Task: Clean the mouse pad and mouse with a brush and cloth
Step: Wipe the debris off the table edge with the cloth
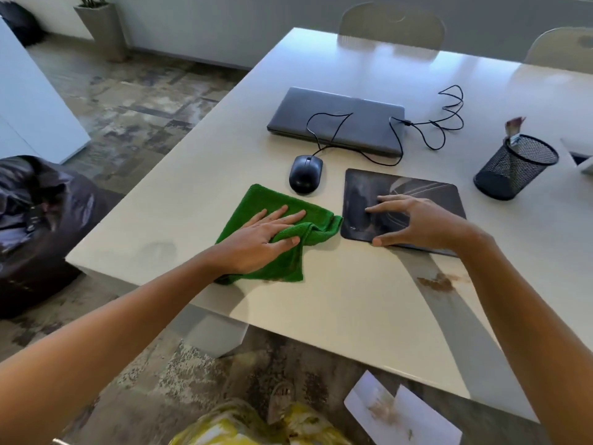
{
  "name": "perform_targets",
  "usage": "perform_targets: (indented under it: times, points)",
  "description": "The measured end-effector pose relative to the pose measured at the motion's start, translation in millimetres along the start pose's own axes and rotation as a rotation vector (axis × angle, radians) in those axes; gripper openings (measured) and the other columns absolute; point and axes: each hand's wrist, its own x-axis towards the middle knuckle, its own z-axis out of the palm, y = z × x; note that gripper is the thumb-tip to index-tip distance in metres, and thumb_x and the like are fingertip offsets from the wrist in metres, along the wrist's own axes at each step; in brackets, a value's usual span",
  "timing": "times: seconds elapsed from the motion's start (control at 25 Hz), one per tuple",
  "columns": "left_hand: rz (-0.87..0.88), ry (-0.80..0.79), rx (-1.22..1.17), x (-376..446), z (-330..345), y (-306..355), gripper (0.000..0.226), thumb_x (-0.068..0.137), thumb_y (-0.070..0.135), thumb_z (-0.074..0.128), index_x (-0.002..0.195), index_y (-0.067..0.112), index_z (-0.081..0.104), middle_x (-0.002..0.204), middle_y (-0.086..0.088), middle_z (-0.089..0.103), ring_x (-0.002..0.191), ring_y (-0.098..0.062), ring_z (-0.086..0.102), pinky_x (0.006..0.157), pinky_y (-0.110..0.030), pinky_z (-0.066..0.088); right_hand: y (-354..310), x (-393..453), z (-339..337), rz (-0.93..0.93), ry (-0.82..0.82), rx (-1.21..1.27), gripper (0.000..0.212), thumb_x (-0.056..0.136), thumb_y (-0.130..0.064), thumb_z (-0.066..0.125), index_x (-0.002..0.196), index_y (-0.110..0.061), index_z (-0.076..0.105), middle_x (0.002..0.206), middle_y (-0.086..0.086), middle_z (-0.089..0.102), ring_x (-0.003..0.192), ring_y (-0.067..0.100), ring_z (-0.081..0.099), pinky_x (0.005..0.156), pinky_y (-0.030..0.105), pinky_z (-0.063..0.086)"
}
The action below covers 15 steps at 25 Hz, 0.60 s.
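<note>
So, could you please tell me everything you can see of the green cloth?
The green cloth looks like soft microfibre, partly folded and rumpled, lying flat on the white table near its left edge. The left hand rests on it, fingers straight, thumb under a raised fold. Its right corner reaches the mouse pad; the mouse sits just beyond it, apart.

One mouse (305,173), one mouse pad (404,191), one cloth (266,200), one laptop (337,118), one mesh cup (513,167), two chairs (391,25).
</note>
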Motion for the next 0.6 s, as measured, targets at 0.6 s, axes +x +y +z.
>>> perform_targets:
  times: [0.6]
  points:
    - [-0.072, 0.114, 0.065, -31.1, 49.6, 44.2, 0.046, 0.107, 0.048, 0.033, 0.149, 0.048, 0.016, 0.157, 0.035, 0.005, 0.147, 0.012, -0.009, 0.116, -0.015, -0.013, 15.2, -4.4, 27.2, -0.167, 0.006, -0.226, 0.06, 0.103, -0.053, 0.036, 0.157, -0.04, 0.015, 0.168, -0.001, 0.002, 0.155, 0.026, -0.006, 0.122, 0.056, -0.001]
